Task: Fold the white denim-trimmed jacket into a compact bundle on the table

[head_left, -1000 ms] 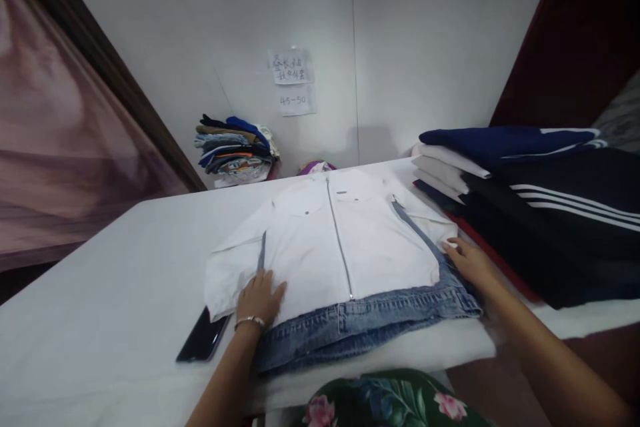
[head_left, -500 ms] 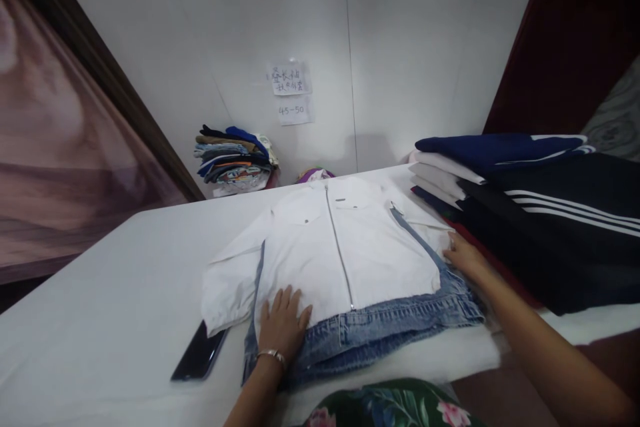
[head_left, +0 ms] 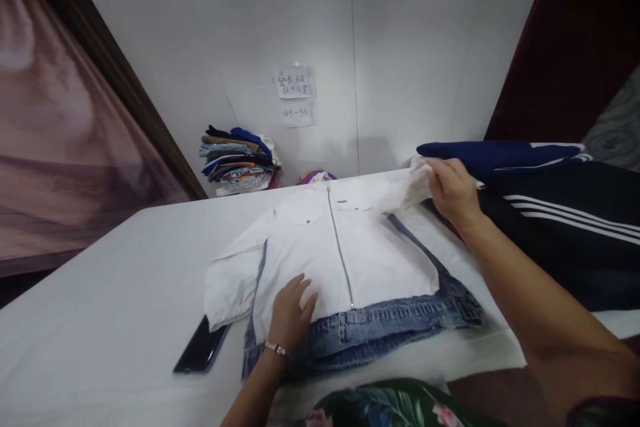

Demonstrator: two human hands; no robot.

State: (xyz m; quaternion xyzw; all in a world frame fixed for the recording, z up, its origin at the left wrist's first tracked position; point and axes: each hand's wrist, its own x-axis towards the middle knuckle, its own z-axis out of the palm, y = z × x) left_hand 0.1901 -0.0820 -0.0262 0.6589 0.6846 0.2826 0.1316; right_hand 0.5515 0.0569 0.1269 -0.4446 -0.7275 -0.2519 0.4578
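A white zip-up jacket (head_left: 305, 260) lies front up, its zip running down the middle, on top of a blue denim garment (head_left: 400, 323). My right hand (head_left: 454, 192) is closed on the cuff end of the jacket's right-side sleeve and holds it raised off the table. Over the jacket's lower left part is my left hand (head_left: 294, 307), with fingers apart and nothing in it; whether it touches the cloth I cannot tell. The jacket's other sleeve stretches out to the left, its cuff over the top end of a dark phone (head_left: 203, 345).
The white table (head_left: 130, 280) carries a tall pile of folded dark clothes (head_left: 550, 220) at the right. Another stack of folded clothes (head_left: 237, 157) stands beyond the far edge, near a purple item (head_left: 316, 176). Paper signs (head_left: 296, 82) hang on the wall. A pink curtain (head_left: 65, 147) is at left.
My right hand has lifted the sleeve end and carried it up and away, towards the far side. My left hand has shifted slightly up and right, its fingers less flat.
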